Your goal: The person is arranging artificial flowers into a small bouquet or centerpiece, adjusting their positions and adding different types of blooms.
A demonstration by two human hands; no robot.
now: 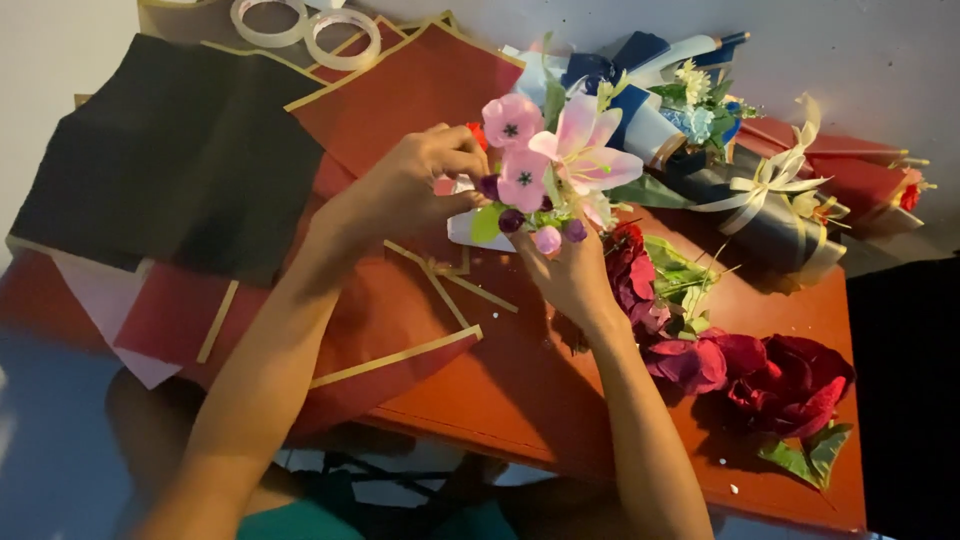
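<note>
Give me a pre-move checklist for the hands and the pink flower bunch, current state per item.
1. Right hand grips the pink flower bunch from below: ok.
2. Left hand touches the bunch's left side: ok.
3. Bunch lifted off the red wrapping paper: cannot tell.
4. Loose red roses lie apart from both hands: ok.
5. Tape rolls sit at the far table edge, away from both hands: ok.
6. Bunch stems hidden by the hands: cannot tell.

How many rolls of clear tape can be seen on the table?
2. One roll of tape lies at the table's top edge, cut off by the frame; the other roll touches it on its right. More may be hidden.
</note>
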